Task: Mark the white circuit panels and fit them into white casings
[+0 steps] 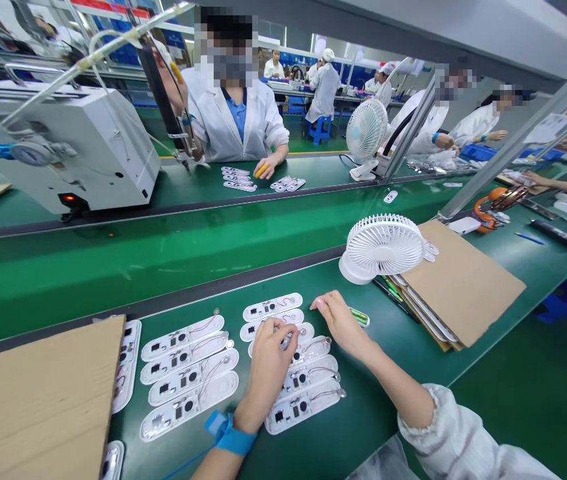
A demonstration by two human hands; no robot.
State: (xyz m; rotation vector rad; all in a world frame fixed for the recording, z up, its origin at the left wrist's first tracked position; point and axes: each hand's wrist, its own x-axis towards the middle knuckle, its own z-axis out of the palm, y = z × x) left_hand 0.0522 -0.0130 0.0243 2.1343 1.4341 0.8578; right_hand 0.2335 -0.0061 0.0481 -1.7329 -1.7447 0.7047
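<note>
Two groups of white oval housings lie on the green bench, one group (190, 377) at the left and one (306, 400) at the centre, with small boards, black round parts and thin wires inside. My left hand (272, 353), a blue strap on its wrist, is over the centre group, its thumb and fingers pinched round something small that I cannot make out. To its right, my right hand (338, 320) hovers by the upper housings with thumb and fingertips together; whatever is between them is too small to tell. A green-and-white piece (359, 316) lies just beyond it.
Cardboard (38, 400) covers the left of the bench. A white fan (383, 247) stands behind my right hand, beside stacked cardboard (468, 280). Across the green channel (163, 250), a person in a white coat (236, 120) works near a white machine (63, 147).
</note>
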